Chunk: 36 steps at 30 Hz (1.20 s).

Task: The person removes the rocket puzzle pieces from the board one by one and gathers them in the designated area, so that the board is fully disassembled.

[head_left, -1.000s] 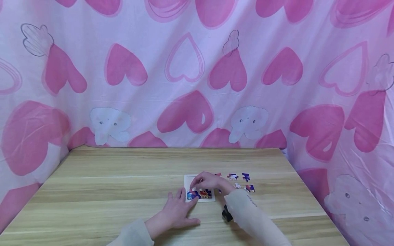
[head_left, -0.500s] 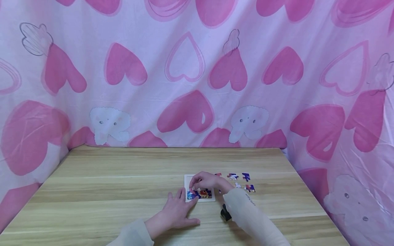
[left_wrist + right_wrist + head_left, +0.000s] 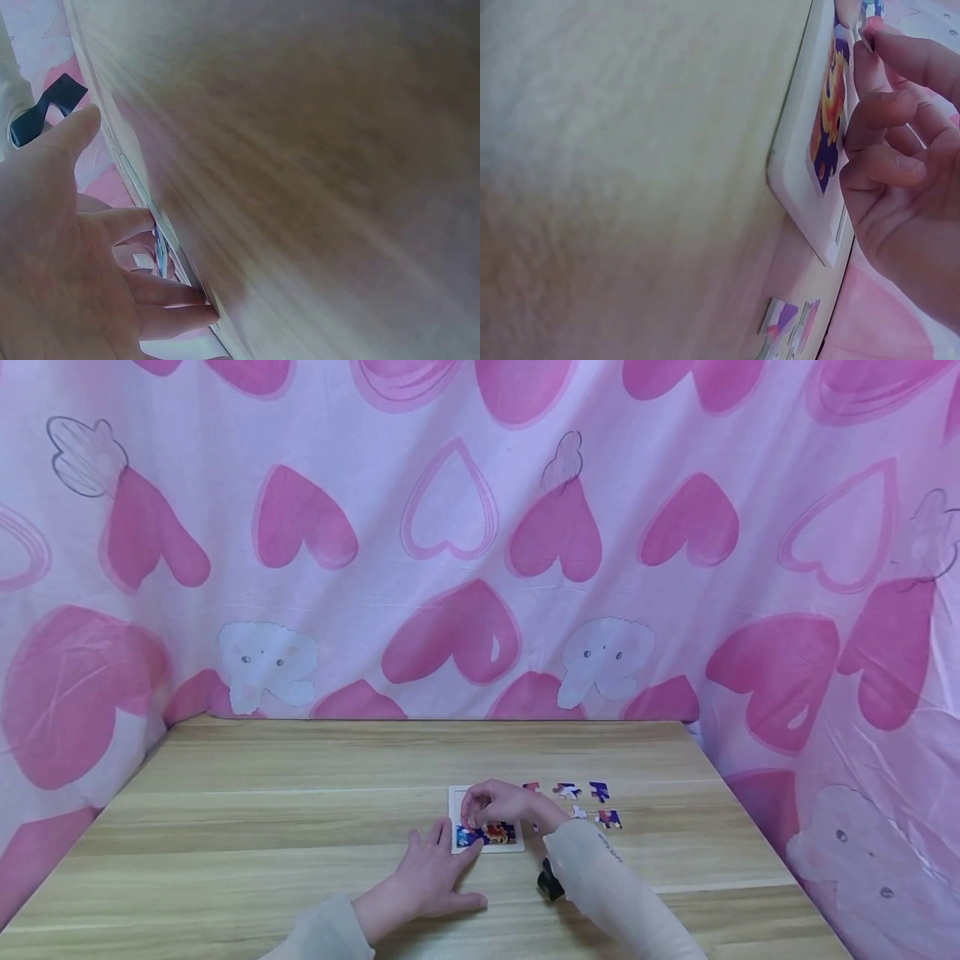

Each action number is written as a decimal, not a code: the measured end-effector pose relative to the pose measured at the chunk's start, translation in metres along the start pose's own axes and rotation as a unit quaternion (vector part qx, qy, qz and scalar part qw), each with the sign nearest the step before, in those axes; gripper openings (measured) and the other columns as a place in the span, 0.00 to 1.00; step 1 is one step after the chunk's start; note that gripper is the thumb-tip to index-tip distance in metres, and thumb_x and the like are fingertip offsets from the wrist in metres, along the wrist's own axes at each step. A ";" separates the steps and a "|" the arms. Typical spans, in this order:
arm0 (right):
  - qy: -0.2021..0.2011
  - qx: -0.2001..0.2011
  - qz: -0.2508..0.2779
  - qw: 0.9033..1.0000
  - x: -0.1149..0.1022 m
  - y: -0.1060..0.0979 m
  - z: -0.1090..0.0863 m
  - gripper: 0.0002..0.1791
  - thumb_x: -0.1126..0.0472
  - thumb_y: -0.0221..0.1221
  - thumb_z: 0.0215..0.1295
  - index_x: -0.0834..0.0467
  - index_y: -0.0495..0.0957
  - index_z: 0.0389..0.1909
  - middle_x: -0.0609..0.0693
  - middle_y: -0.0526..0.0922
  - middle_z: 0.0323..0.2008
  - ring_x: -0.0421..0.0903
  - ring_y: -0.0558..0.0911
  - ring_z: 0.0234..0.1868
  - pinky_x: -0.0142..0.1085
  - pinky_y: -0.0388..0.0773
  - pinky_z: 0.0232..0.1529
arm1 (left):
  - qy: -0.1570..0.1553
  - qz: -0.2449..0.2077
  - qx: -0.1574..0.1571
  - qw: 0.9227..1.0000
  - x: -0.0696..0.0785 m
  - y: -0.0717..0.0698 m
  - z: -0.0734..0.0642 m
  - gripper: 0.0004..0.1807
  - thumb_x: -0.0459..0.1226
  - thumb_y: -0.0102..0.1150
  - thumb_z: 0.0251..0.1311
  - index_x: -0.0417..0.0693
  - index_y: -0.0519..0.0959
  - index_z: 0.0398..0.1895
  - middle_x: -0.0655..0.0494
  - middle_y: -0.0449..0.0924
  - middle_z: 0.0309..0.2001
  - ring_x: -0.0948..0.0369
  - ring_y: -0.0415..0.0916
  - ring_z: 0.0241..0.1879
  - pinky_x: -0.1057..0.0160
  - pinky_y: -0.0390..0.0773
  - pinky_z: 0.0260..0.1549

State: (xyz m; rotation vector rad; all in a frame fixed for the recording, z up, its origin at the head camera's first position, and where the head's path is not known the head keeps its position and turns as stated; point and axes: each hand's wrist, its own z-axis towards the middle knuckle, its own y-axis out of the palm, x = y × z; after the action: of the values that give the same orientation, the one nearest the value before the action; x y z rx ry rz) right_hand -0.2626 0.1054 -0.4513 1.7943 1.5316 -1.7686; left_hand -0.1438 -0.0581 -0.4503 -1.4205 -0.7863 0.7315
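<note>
A white-rimmed puzzle tray [image 3: 520,847] lies on the table, its near part filled with a colourful picture [image 3: 829,105]. My left hand [image 3: 437,875] rests at the tray's near left corner, fingers spread and fairly straight, fingertips on the rim. Over the tray, my right hand [image 3: 497,802] pinches a small puzzle piece [image 3: 868,35] between thumb and index finger, low at the left end of the filled part. The other right fingers curl loosely beside the picture. In the head view the right hand hides the middle of the tray.
Several loose puzzle pieces [image 3: 609,818] lie on the wooden table [image 3: 300,793] right of the tray, some partly behind the right wrist. A black strap mount [image 3: 550,881] sits on the right forearm. A pink heart-print curtain [image 3: 450,527] encloses the back and sides.
My right fingertips have shifted slightly toward me and down onto the filled part's left end, still pinching the piece. The left hand stays in place.
</note>
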 end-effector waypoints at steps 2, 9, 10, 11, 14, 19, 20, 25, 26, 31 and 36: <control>-0.002 -0.002 0.003 1.000 0.001 0.000 0.000 0.09 0.71 0.54 0.55 0.56 0.75 0.34 0.48 0.78 0.28 0.42 0.74 0.30 0.35 0.70 0.36 | 0.000 0.000 0.000 1.000 0.000 0.000 0.000 0.43 0.71 0.40 0.44 0.58 0.65 0.61 0.30 0.61 0.55 0.40 0.58 0.55 0.34 0.61 0.40; 0.004 -0.002 0.002 1.000 0.000 0.001 0.001 0.08 0.70 0.55 0.55 0.55 0.74 0.35 0.49 0.78 0.30 0.43 0.73 0.30 0.36 0.69 0.37 | 0.001 -0.006 -0.004 1.000 0.000 -0.002 -0.001 0.43 0.70 0.40 0.44 0.58 0.65 0.61 0.30 0.61 0.56 0.40 0.58 0.56 0.34 0.61 0.40; 0.006 0.001 0.003 1.000 0.000 0.001 0.001 0.08 0.69 0.55 0.56 0.55 0.74 0.35 0.50 0.78 0.30 0.43 0.73 0.31 0.36 0.69 0.37 | 0.001 -0.005 -0.004 1.000 0.000 -0.002 -0.001 0.43 0.71 0.40 0.44 0.58 0.65 0.61 0.30 0.61 0.56 0.40 0.58 0.56 0.34 0.61 0.40; 0.008 0.004 0.004 1.000 0.000 0.001 0.000 0.08 0.69 0.55 0.56 0.55 0.74 0.35 0.49 0.78 0.30 0.43 0.74 0.31 0.36 0.69 0.37 | 0.001 -0.006 -0.005 1.000 0.000 -0.002 -0.001 0.43 0.71 0.40 0.44 0.58 0.65 0.61 0.30 0.60 0.56 0.40 0.58 0.56 0.34 0.61 0.40; 0.011 0.015 0.013 1.000 -0.001 0.001 0.000 0.07 0.68 0.55 0.57 0.55 0.74 0.36 0.49 0.77 0.30 0.43 0.74 0.31 0.36 0.69 0.37 | 0.001 -0.004 -0.004 1.000 0.000 -0.001 0.000 0.43 0.71 0.40 0.44 0.58 0.65 0.61 0.30 0.61 0.55 0.39 0.58 0.56 0.34 0.61 0.40; 0.006 0.025 0.033 0.999 0.000 -0.001 -0.002 0.08 0.71 0.53 0.56 0.58 0.74 0.36 0.50 0.77 0.29 0.44 0.74 0.29 0.36 0.71 0.32 | -0.001 -0.005 -0.006 1.000 0.001 -0.001 -0.001 0.43 0.71 0.40 0.44 0.59 0.65 0.61 0.29 0.61 0.55 0.39 0.58 0.56 0.34 0.61 0.40; 0.005 0.026 0.038 0.999 0.001 -0.002 -0.002 0.08 0.71 0.53 0.56 0.58 0.74 0.36 0.51 0.77 0.29 0.44 0.74 0.29 0.36 0.71 0.31 | -0.002 -0.005 -0.006 1.000 0.000 -0.001 -0.001 0.43 0.71 0.40 0.44 0.59 0.65 0.61 0.29 0.61 0.55 0.39 0.58 0.55 0.34 0.61 0.40; 0.009 0.042 0.046 0.998 0.005 -0.007 -0.005 0.07 0.69 0.53 0.56 0.59 0.74 0.37 0.50 0.77 0.29 0.45 0.74 0.31 0.37 0.71 0.31 | -0.004 0.005 -0.005 1.000 0.000 0.002 0.000 0.43 0.71 0.39 0.44 0.60 0.64 0.61 0.30 0.60 0.56 0.40 0.58 0.56 0.35 0.61 0.40; 0.006 0.046 0.042 0.998 0.006 -0.009 -0.006 0.07 0.69 0.54 0.56 0.59 0.74 0.36 0.50 0.77 0.29 0.45 0.74 0.31 0.37 0.71 0.32 | -0.005 0.008 -0.004 1.000 -0.001 0.003 0.001 0.43 0.71 0.38 0.44 0.60 0.64 0.61 0.30 0.61 0.56 0.40 0.58 0.56 0.35 0.61 0.40; 0.009 0.060 0.020 0.998 0.009 -0.016 -0.016 0.06 0.66 0.55 0.57 0.58 0.74 0.36 0.49 0.78 0.30 0.45 0.75 0.33 0.39 0.70 0.37 | -0.005 0.014 0.003 1.000 -0.001 0.006 0.001 0.43 0.71 0.39 0.43 0.60 0.65 0.61 0.30 0.61 0.55 0.40 0.59 0.55 0.35 0.62 0.40; 0.015 0.065 0.036 0.997 0.011 -0.022 -0.028 0.07 0.68 0.54 0.56 0.60 0.74 0.36 0.51 0.78 0.30 0.47 0.75 0.32 0.41 0.70 0.36 | -0.006 0.015 0.007 1.000 -0.001 0.006 0.001 0.43 0.71 0.39 0.43 0.60 0.65 0.61 0.29 0.61 0.55 0.40 0.59 0.55 0.35 0.62 0.40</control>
State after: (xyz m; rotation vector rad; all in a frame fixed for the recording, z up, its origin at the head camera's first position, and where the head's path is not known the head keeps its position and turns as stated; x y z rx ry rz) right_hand -0.2642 0.1418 -0.4412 1.9191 1.3723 -1.8527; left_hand -0.1453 -0.0581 -0.4568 -1.4181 -0.7688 0.7671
